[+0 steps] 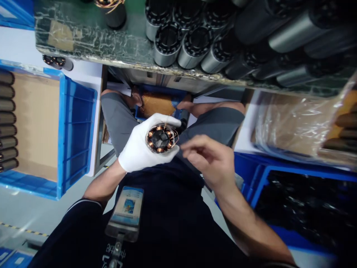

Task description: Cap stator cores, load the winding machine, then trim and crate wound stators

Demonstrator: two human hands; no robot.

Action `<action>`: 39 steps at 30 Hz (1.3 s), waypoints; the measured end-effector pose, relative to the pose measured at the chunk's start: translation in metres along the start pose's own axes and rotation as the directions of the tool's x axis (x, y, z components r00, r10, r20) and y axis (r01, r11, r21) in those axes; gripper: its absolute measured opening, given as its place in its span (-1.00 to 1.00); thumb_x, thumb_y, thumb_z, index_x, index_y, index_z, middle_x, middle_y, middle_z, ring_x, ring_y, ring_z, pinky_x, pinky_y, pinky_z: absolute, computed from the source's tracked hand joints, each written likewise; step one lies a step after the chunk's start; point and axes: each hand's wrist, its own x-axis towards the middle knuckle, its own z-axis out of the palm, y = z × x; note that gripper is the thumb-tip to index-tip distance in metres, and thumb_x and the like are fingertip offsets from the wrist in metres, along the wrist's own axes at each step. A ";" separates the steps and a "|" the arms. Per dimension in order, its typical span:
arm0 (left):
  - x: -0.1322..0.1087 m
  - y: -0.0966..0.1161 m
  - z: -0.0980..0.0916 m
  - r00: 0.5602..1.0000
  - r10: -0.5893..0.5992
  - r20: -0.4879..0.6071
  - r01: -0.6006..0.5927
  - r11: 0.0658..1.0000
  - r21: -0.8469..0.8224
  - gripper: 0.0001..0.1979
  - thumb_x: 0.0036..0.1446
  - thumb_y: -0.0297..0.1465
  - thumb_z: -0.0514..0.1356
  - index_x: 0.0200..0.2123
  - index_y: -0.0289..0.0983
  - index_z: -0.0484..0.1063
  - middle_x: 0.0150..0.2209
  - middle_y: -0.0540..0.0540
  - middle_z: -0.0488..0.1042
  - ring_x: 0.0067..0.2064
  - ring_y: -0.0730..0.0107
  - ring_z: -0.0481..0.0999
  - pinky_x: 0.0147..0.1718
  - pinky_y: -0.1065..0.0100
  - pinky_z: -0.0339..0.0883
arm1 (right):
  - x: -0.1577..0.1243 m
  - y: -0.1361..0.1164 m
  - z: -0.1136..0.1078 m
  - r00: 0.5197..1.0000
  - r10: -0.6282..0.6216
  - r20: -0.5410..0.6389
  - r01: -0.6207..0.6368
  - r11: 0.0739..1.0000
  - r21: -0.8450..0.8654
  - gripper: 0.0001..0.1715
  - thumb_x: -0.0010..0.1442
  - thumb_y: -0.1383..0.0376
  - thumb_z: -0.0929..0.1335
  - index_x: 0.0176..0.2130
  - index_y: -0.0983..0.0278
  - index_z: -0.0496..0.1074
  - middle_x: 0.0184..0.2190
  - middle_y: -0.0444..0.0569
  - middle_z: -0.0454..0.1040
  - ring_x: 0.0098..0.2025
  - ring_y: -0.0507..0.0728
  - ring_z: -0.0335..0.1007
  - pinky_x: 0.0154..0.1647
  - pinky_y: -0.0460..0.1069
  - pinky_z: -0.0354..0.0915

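Observation:
My left hand (142, 143), in a white glove, is wrapped around a motor stator (160, 139). The stator's open end faces up, showing copper coils around a dark core. Thin copper wire ends (175, 137) stick out on its right side. Close beside those wires is my bare right hand (210, 158), slightly blurred, with thumb and fingers drawn together in a pinch. Whether a wire is between the fingertips cannot be made out.
Several metal cylinders with black slotted ends (167, 44) stand on the green bench (92, 44) ahead. A wound stator (114, 15) is at its left. A blue crate (75, 123) with dark cylinders stands left. At right are a plastic-lined box (290, 126) and a blue bin (259, 186) of black parts.

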 end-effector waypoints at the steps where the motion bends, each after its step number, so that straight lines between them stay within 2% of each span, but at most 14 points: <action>1: -0.002 0.006 0.000 0.999 0.005 0.040 -0.005 1.000 0.020 -0.37 0.11 -0.43 0.58 0.26 -0.27 0.61 0.17 -0.21 0.69 0.13 0.03 0.73 0.20 0.14 0.59 | 0.009 -0.004 0.001 1.000 0.011 -0.005 -0.011 0.999 0.030 -0.67 0.41 -0.02 0.62 -0.02 0.14 0.73 -0.31 -0.11 0.63 -0.42 0.06 0.41 -0.44 -0.03 0.31; 4: -0.010 0.016 0.007 0.994 -0.038 0.101 0.031 0.997 0.070 -0.12 0.11 -0.35 0.61 0.47 -0.20 0.45 0.32 -0.22 0.63 0.23 -0.05 0.73 0.20 0.16 0.63 | 0.032 -0.011 0.008 1.000 -0.007 0.015 0.005 0.993 0.115 -0.66 0.37 -0.01 0.64 -0.09 0.18 0.73 -0.26 -0.11 0.66 -0.35 0.05 0.50 -0.37 -0.05 0.41; 6: -0.017 0.016 0.016 0.993 -0.092 0.074 0.082 0.987 0.135 -0.10 0.11 -0.33 0.60 0.48 -0.15 0.39 0.20 -0.16 0.70 0.09 0.05 0.79 0.08 0.20 0.67 | 0.037 -0.011 0.013 0.999 -0.036 -0.020 0.038 0.992 0.118 -0.72 0.41 0.09 0.62 -0.24 0.21 0.67 -0.33 -0.14 0.64 -0.36 0.04 0.52 -0.36 -0.07 0.42; 8: -0.023 0.014 0.025 0.996 -0.086 -0.026 0.089 0.972 0.217 -0.24 0.09 -0.30 0.55 0.34 -0.12 0.41 -0.04 -0.05 0.74 -0.13 0.17 0.79 -0.12 0.24 0.67 | 0.035 -0.011 0.015 0.996 -0.059 -0.069 0.064 0.996 0.063 -0.76 0.40 0.18 0.60 -0.28 0.20 0.63 -0.37 -0.16 0.63 -0.39 0.03 0.50 -0.40 -0.08 0.40; 11: -0.027 0.015 0.034 0.980 0.110 -0.167 -0.040 0.927 0.374 -0.55 0.08 -0.22 0.47 -0.02 -0.12 0.41 -0.28 0.03 0.63 -0.32 0.24 0.68 -0.27 0.21 0.60 | 0.028 -0.016 0.013 0.982 -0.150 -0.113 0.139 0.985 -0.106 -0.84 0.40 0.30 0.57 -0.28 0.17 0.63 -0.38 -0.16 0.62 -0.40 0.05 0.48 -0.41 -0.04 0.39; 13: -0.027 0.017 0.034 0.976 0.165 -0.139 -0.088 0.892 0.444 -0.61 0.08 -0.24 0.43 -0.10 -0.13 0.37 -0.32 0.03 0.59 -0.37 0.26 0.64 -0.31 0.20 0.57 | 0.024 -0.023 0.011 0.959 -0.265 -0.100 0.235 0.942 -0.240 -0.83 0.39 0.37 0.55 -0.27 0.14 0.65 -0.38 -0.14 0.64 -0.39 0.09 0.51 -0.38 0.02 0.41; 16: -0.024 0.015 0.031 0.978 0.173 -0.113 -0.114 0.907 0.406 -0.57 0.07 -0.30 0.45 -0.03 -0.12 0.39 -0.31 0.04 0.60 -0.39 0.29 0.65 -0.31 0.22 0.59 | 0.020 -0.031 0.011 0.930 -0.359 -0.081 0.314 0.889 -0.332 -0.81 0.39 0.39 0.55 -0.25 0.10 0.67 -0.36 -0.11 0.68 -0.38 0.14 0.53 -0.36 0.08 0.42; 19: -0.025 0.006 0.030 0.884 0.436 -0.171 -0.370 0.874 0.316 -0.49 -0.01 -0.24 0.51 0.00 -0.11 0.46 -0.27 0.02 0.65 -0.29 0.21 0.72 -0.12 0.11 0.68 | 0.018 -0.032 0.012 0.964 -0.244 -0.107 0.219 0.954 -0.206 -0.82 0.41 0.35 0.55 -0.26 0.09 0.66 -0.38 -0.12 0.65 -0.39 0.13 0.49 -0.38 0.08 0.39; 21: -0.026 0.001 0.029 0.837 0.508 -0.201 -0.460 0.854 0.244 -0.48 -0.06 -0.29 0.51 0.00 -0.11 0.51 -0.27 0.01 0.66 -0.29 0.22 0.72 -0.08 0.10 0.68 | 0.020 -0.029 0.007 0.982 -0.146 -0.117 0.138 0.988 -0.072 -0.84 0.41 0.28 0.58 -0.27 0.11 0.65 -0.38 -0.13 0.63 -0.42 0.11 0.48 -0.43 0.04 0.39; 24: -0.025 0.002 0.022 0.905 0.346 -0.247 -0.336 0.938 0.083 -0.52 -0.10 -0.47 0.40 -0.04 -0.13 0.51 -0.27 0.00 0.63 -0.31 0.29 0.66 -0.18 0.19 0.61 | 0.029 -0.025 -0.007 0.990 -0.059 -0.131 0.061 0.998 0.012 -0.80 0.42 0.09 0.60 -0.18 0.13 0.66 -0.31 -0.12 0.66 -0.44 0.09 0.50 -0.45 0.01 0.47; 27: -0.021 0.008 0.011 0.970 0.173 -0.171 -0.169 0.985 0.037 -0.61 -0.10 -0.53 0.31 -0.13 -0.17 0.49 -0.19 -0.06 0.57 -0.23 0.28 0.62 -0.20 0.22 0.52 | 0.041 -0.027 -0.017 0.998 -0.038 -0.049 0.032 0.992 -0.120 -0.63 0.37 -0.01 0.62 0.01 0.13 0.67 -0.16 -0.04 0.70 -0.26 0.18 0.65 -0.25 0.10 0.66; 32: -0.014 0.015 0.000 0.991 0.131 -0.005 -0.130 0.986 0.101 -0.73 0.02 -0.49 0.36 -0.17 -0.18 0.48 -0.23 -0.02 0.56 -0.24 0.33 0.56 -0.19 0.25 0.47 | 0.045 -0.041 -0.018 0.986 -0.082 0.143 0.130 0.923 -0.363 -0.42 0.35 0.02 0.62 0.27 0.10 0.62 0.15 0.09 0.69 0.07 0.33 0.71 0.08 0.25 0.73; 35: -0.015 0.014 -0.006 0.983 0.181 0.014 -0.170 0.889 0.426 -0.70 0.06 -0.47 0.43 -0.13 -0.18 0.52 -0.16 -0.05 0.63 -0.15 0.25 0.65 -0.09 0.22 0.52 | 0.041 -0.046 -0.023 0.967 -0.096 0.235 0.204 0.845 -0.494 -0.31 0.41 0.08 0.57 0.42 0.07 0.52 0.31 0.11 0.61 0.20 0.38 0.67 0.18 0.28 0.71; 39: -0.018 0.009 -0.012 0.964 0.231 0.133 -0.248 0.594 0.765 -0.79 0.18 -0.37 0.41 -0.10 -0.17 0.60 -0.13 -0.09 0.65 -0.22 0.21 0.68 -0.28 0.22 0.45 | 0.037 -0.043 -0.024 0.929 -0.077 0.363 0.297 0.740 -0.603 -0.25 0.54 0.25 0.40 0.59 0.11 0.29 0.52 0.12 0.45 0.33 0.36 0.61 0.24 0.23 0.66</action>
